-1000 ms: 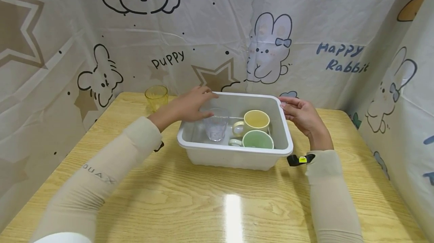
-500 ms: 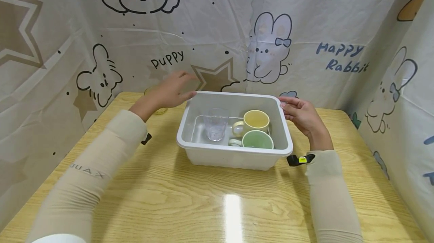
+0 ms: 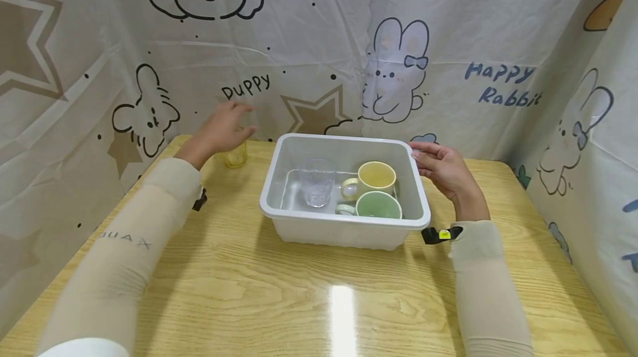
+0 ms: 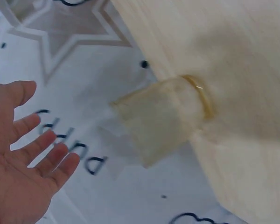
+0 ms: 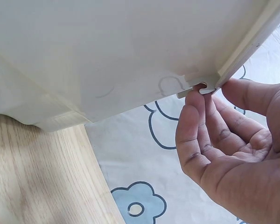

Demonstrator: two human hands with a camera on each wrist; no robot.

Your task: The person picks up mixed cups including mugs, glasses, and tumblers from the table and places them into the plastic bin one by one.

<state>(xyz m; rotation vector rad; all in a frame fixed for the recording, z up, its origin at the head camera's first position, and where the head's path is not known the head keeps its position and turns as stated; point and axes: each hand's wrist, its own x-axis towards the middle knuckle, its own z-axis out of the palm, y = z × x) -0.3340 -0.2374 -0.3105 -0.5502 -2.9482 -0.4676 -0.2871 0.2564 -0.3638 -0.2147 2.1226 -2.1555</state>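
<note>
A transparent yellow glass (image 3: 235,158) stands at the back left of the table, partly hidden behind my left hand (image 3: 219,131). In the left wrist view that hand (image 4: 28,163) has its fingers spread and apart from the glass (image 4: 154,121). My right hand (image 3: 446,171) is at the right back corner of a white plastic bin (image 3: 344,221). The right wrist view shows its thumb and curled fingers pinching the bin's rim. Inside the bin, a clear glass (image 3: 317,184) is on the left. A yellow mug (image 3: 377,176) and a green mug (image 3: 379,205) sit on the right, handles pointing left.
The wooden table (image 3: 239,290) reaches back to a printed cloth (image 3: 319,41) that hangs behind and on both sides. The bin stands at the table's middle, toward the back, to the right of the yellow glass.
My left hand has moved left, from over the bin and clear glass to the yellow glass. The right hand, bin and its contents have stayed in place.
</note>
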